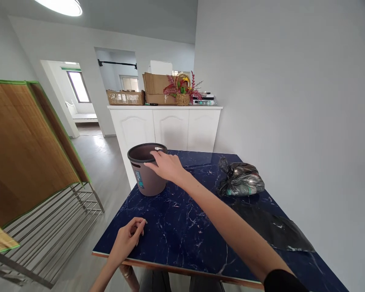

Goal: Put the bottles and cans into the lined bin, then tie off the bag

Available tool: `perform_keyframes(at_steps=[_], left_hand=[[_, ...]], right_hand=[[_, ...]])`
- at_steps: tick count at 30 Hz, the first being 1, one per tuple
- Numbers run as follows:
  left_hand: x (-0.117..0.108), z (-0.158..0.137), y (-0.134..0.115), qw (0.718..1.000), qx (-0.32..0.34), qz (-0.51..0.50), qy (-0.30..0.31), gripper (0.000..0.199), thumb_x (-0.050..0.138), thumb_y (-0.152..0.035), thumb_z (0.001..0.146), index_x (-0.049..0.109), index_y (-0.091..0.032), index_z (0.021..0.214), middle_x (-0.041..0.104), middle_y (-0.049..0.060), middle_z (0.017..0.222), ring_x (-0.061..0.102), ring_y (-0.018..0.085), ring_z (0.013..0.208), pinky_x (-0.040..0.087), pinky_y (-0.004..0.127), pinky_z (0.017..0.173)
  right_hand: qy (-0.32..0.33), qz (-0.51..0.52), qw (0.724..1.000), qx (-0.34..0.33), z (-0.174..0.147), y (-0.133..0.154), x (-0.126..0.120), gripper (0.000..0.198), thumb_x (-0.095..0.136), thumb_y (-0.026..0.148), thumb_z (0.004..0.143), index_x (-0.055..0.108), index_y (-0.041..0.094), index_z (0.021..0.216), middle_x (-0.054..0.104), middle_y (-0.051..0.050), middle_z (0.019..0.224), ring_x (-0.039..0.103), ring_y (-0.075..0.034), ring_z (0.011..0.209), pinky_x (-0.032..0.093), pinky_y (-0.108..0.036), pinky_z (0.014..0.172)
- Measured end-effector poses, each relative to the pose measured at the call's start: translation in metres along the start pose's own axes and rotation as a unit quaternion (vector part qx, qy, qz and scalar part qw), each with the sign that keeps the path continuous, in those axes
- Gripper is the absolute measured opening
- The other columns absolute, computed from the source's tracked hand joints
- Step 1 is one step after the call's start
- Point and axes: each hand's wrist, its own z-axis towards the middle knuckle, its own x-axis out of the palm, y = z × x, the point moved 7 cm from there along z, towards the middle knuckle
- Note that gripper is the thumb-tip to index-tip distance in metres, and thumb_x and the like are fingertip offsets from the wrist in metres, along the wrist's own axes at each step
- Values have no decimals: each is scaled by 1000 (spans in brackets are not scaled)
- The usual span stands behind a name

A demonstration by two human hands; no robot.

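Stretching across the dark blue table [182,227], the person's right hand [169,165] sits at the rim of a grey-brown bin [152,183], thumb and fingers parted, though I can't tell how firmly they touch it. The bin stands upright by the table's left edge, mouth up, probably so that its inside is easy to reach. Near the front edge rests the left hand [127,239], fingers loosely curled, perhaps there for support; whether the tips pinch anything, I can't make out. Over on the right lies a knotted black bag [246,179], its tied neck likely keeping the contents in, and just nearer the person a flat black plastic bag [273,229], spread thin as if unfilled
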Motion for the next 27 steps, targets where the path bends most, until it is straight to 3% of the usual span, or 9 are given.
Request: perform_keyframes(at_steps=[2, 4, 8, 14, 21, 27], left_hand=[[-1, -3, -2, 1000, 3, -5, -2, 55, 56, -76, 93, 71, -23, 96, 63, -2, 67, 53, 14, 50, 45, 25, 52], [-2, -5, -4, 1000, 6, -10, 0, 53, 56, -74, 94, 70, -23, 95, 64, -2, 67, 54, 14, 50, 46, 25, 52], [-2, -5, -6, 1000, 11, -3, 2, 52, 55, -73, 95, 71, -23, 95, 64, -2, 67, 54, 14, 50, 46, 26, 53], [-1, -5, -4, 1000, 18, 2, -2, 53, 54, -73, 96, 71, -23, 96, 64, -2, 67, 55, 15, 52, 45, 25, 53], [0, -4, 6, 999, 37, 9, -6, 48, 56, -68, 97, 71, -23, 99, 64, -2, 69, 55, 14, 54, 45, 25, 56], [3, 1, 9, 1000, 30, 8, -1, 49, 57, -69, 96, 70, -22, 100, 65, -2, 69, 54, 14, 53, 44, 25, 55]], right_hand=[[19, -2, 1000, -10, 6, -6, 5, 48, 40, 53, 115, 66, 17, 133, 69, -14, 131, 71, -27, 106, 56, -41, 92], [31, -5, 999, -20, 1, -15, 7, 47, 42, 55, 114, 70, 19, 123, 69, -12, 127, 70, -23, 102, 54, -36, 88], [50, -10, 998, -32, -18, -29, 9, 48, 48, 62, 109, 73, 22, 116, 71, -9, 121, 70, -21, 93, 51, -31, 78], [45, -11, 998, -31, -44, -38, -2, 31, 58, 50, 109, 76, 25, 106, 78, -3, 96, 72, -22, 89, 43, -27, 70], [19, -28, 999, -15, -118, -63, -48, 26, 67, 48, 104, 79, 26, 99, 79, -2, 87, 73, -23, 78, 39, -28, 63], [-16, -49, 998, 34, -169, -80, -61, 26, 65, 49, 105, 80, 27, 106, 80, -5, 94, 73, -25, 76, 40, -29, 57]])
